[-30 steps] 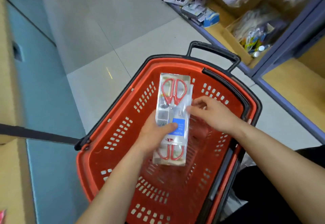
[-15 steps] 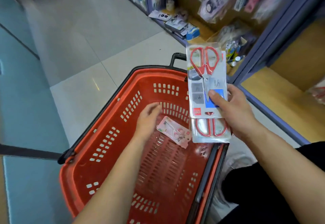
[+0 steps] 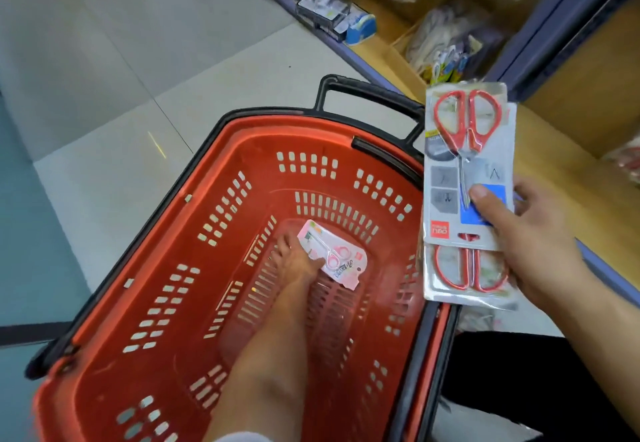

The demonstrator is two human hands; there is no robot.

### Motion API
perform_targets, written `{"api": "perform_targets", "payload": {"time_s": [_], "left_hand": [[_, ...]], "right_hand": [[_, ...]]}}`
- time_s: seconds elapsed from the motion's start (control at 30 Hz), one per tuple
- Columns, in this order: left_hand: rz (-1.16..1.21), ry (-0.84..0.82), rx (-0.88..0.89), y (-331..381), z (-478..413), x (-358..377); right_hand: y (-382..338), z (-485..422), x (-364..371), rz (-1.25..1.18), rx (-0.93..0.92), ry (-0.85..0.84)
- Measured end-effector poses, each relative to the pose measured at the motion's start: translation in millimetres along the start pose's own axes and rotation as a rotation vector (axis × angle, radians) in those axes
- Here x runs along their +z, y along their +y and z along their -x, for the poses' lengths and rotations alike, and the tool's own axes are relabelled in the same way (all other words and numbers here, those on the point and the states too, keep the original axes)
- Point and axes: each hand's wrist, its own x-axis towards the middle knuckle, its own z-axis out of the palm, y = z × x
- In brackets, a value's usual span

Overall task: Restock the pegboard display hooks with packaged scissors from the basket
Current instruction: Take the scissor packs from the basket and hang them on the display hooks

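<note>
A person stands over a red plastic basket point(image 3: 104, 382) on a pale tiled floor point(image 3: 104, 60), hands well apart. The right hand point(image 3: 530, 244), held out beside the basket's right rim, is clamped on two red-handled scissors packs point(image 3: 467, 164) stacked one behind the other — thumb pressed on the front card's blue panel, fingers curled behind. Each is a stiff grey card under a clear, glossy blister; the front pair sits handles up, the one behind handles down. The left hand point(image 3: 298, 261) reaches deep into the basket to a small pink scissors pack point(image 3: 336, 258), the only item lying on the slotted bottom. The thumb lies across the pack's near edge and the fingers run along its side; whether it is pinched or only touched cannot be told. The step in hand looks like gathering this last pack. It lies flat on ribbed plastic, so the neat way is to slide a fingertip under one edge, or tip it against a rib, then pinch the card rather than the slippery blister. The right hand's pair is best kept squared up — easier to slip onto a hook. A wooden shelf point(image 3: 571, 112) with purple edging stands to the right, its hanging goods blurred; no pegboard hook can be made out.
</note>
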Motion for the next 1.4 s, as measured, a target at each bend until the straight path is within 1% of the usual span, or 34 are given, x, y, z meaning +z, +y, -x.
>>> {"api": "perform_targets", "payload": {"time_s": [0.07, 0.13, 0.3, 0.4, 0.43, 0.5, 0.53, 0.6, 0.67, 0.73, 0.83, 0.9, 0.97, 1.03, 1.17, 1.27, 1.33, 1.4], "left_hand": [[-0.094, 0.015, 0.043, -1, -3, 4], [-0.130, 0.032, 0.056, -2, -2, 6], [-0.109, 0.026, 0.024, -2, 4, 6], [-0.101, 0.004, -0.043, -1, 9, 6], [-0.048, 0.007, -0.082, -2, 9, 7], [0.146, -0.007, -0.159, -6, 10, 3], [0.253, -0.011, -0.157, -9, 9, 2], [0.400, -0.002, -0.109, -16, 10, -5], [0.465, 0.009, -0.044, -21, 14, -14], [0.512, -0.069, 0.005, -19, 22, -27], [0.502, -0.194, 0.088, -12, 41, -50], [0.493, -0.212, 0.149, -10, 53, -68], [0.493, -0.168, 0.176, -9, 70, -89], [0.506, -0.084, 0.186, -8, 92, -114], [0.643, 0.150, 0.278, 0, 160, -163], [0.787, 0.280, 0.348, 6, 208, -184], [0.920, 0.305, 0.419, 17, 235, -193], [1.054, 0.284, 0.485, 37, 260, -197]], "right_hand": [[-2, -1, 3, 0.023, -0.005, -0.014], [-2, -2, 4, 0.024, -0.003, -0.011], [-4, 0, 3, -0.002, 0.008, -0.013], [-3, 3, 3, 0.000, 0.014, -0.007], [-3, 3, 3, 0.008, 0.012, -0.005], [-4, 3, 4, 0.028, 0.008, -0.007], [-5, 3, 4, 0.037, 0.008, -0.007], [-5, 2, 4, 0.049, 0.014, -0.009], [-6, 1, 4, 0.049, 0.016, -0.013], [-6, 1, 4, 0.044, 0.014, -0.013], [-8, 2, 4, 0.025, 0.020, -0.023], [-8, 4, 3, 0.011, 0.029, -0.032], [-9, 8, 2, 0.000, 0.028, -0.037], [-12, 13, 2, -0.022, 0.025, -0.032], [-22, 31, 3, -0.049, -0.021, -0.049], [-35, 49, 1, -0.094, -0.059, -0.093], [-46, 65, -4, -0.183, -0.073, -0.126], [-57, 82, -12, -0.266, -0.080, -0.157]]}}
